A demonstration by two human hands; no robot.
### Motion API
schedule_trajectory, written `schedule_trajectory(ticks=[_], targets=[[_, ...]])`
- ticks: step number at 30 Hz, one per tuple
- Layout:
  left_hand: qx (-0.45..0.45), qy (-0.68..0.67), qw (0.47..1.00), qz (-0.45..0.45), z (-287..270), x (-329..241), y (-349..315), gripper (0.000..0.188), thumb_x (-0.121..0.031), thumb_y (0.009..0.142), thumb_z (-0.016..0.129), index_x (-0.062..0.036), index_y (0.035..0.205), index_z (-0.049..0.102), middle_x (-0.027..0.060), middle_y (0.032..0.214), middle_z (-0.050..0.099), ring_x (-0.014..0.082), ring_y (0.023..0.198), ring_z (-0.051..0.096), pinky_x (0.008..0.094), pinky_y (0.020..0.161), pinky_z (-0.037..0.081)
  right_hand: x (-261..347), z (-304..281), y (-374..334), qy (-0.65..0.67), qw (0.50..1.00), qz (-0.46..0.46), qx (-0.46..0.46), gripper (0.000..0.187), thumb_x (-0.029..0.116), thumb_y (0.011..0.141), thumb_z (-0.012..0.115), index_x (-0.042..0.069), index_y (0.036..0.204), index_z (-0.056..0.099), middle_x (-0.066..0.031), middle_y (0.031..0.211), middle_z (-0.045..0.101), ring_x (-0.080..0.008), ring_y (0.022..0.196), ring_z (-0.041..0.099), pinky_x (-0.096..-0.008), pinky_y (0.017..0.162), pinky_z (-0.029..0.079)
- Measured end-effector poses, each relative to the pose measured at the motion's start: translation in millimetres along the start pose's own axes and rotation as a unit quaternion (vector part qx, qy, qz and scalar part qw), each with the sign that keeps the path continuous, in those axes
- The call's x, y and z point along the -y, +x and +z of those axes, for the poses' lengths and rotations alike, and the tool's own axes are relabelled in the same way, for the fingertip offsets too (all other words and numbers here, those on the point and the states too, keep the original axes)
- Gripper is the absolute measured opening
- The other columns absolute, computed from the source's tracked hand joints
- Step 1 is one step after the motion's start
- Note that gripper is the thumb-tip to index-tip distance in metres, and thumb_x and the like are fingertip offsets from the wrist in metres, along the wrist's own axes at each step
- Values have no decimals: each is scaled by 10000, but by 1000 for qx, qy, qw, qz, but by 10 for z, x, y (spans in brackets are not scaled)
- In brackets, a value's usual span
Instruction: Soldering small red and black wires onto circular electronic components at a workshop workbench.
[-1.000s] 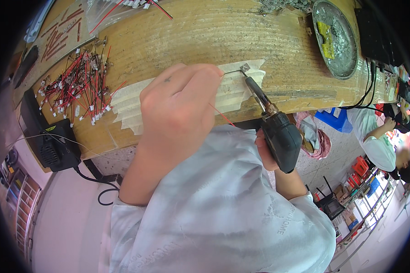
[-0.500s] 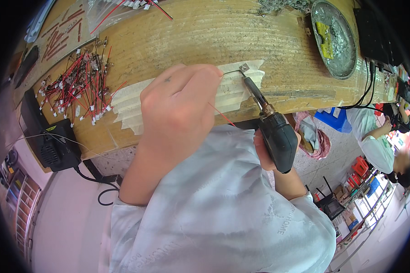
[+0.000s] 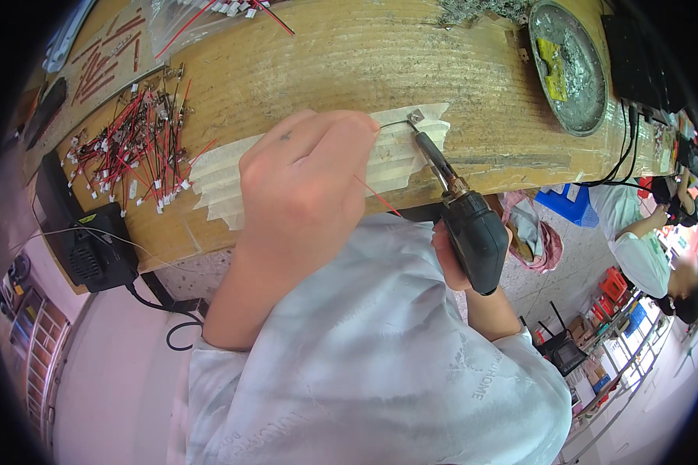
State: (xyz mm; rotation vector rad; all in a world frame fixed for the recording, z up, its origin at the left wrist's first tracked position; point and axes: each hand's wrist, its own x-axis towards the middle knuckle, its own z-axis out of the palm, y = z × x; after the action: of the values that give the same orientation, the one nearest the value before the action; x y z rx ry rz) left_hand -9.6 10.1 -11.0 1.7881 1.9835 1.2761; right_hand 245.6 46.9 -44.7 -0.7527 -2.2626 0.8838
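Still pinching a black wire (image 3: 396,123) in closed left fingers (image 3: 358,128). Gripping a soldering iron (image 3: 475,236), now slightly further left, in curled right fingers (image 3: 448,256).

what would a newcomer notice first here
First, the black soldering iron in the right hand, just right of centre, its tip by a small metal piece on pale tape. The left hand, near the middle, holds a dark wire that runs toward that piece. A tangle of red and black wires stands out at left on the table, and a round dish with a yellow sponge at upper right.
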Motion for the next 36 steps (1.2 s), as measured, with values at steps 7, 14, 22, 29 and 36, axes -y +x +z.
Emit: schedule_trajectory(ticks=[7, 14, 22, 29, 36], targets=[[0, 1, 1000, -9, -7, -20, 11, 198, 50, 794, 769, -11, 731, 592, 72, 790, 718, 195, 584, 586, 288, 519, 455, 5, 8, 25, 2, 1000, -6, -4, 212, 135, 689, 680, -27, 825, 668, -120, 686, 646, -256, 544, 635, -290, 513, 504], [-3, 5, 1000, -7, 0, -6, 6, 182, 52, 791, 769, -11, 740, 605, 69, 782, 712, 196, 579, 584, 291, 517, 454, 0, 15, 20, 8, 1000, -12, -14, 230, 99, 640, 688, -25, 832, 671, -117, 683, 637, -269, 535, 627, -298, 508, 501], [-1, 4, 1000, -7, -12, -24, 5, 155, 44, 785, 774, -17, 761, 634, 67, 765, 700, 196, 577, 589, 290, 515, 456, 22, 8, -65, -14, 1000, 1, -1, 262, 46, 561, 704, -14, 815, 678, -123, 723, 655, -286, 547, 624, -307, 507, 507], [-13, 4, 1000, 6, 3, -5, 2, 162, 40, 790, 774, -17, 759, 625, 67, 770, 703, 194, 579, 593, 288, 512, 457, 63, 6, -294, 86, 990, 110, 6, 272, 45, 571, 700, -5, 838, 698, -99, 737, 678, -257, 565, 631, -316, 503, 496], [-6, -7, 1000, -5, -1, -6, 8, 202, 50, 797, 768, -13, 735, 587, 71, 789, 716, 195, 580, 595, 287, 510, 458, 54, 24, -303, 141, 981, 134, -17, 312, 82, 593, 693, -43, 880, 689, -92, 707, 658, -269, 590, 619, -324, 552, 513]])
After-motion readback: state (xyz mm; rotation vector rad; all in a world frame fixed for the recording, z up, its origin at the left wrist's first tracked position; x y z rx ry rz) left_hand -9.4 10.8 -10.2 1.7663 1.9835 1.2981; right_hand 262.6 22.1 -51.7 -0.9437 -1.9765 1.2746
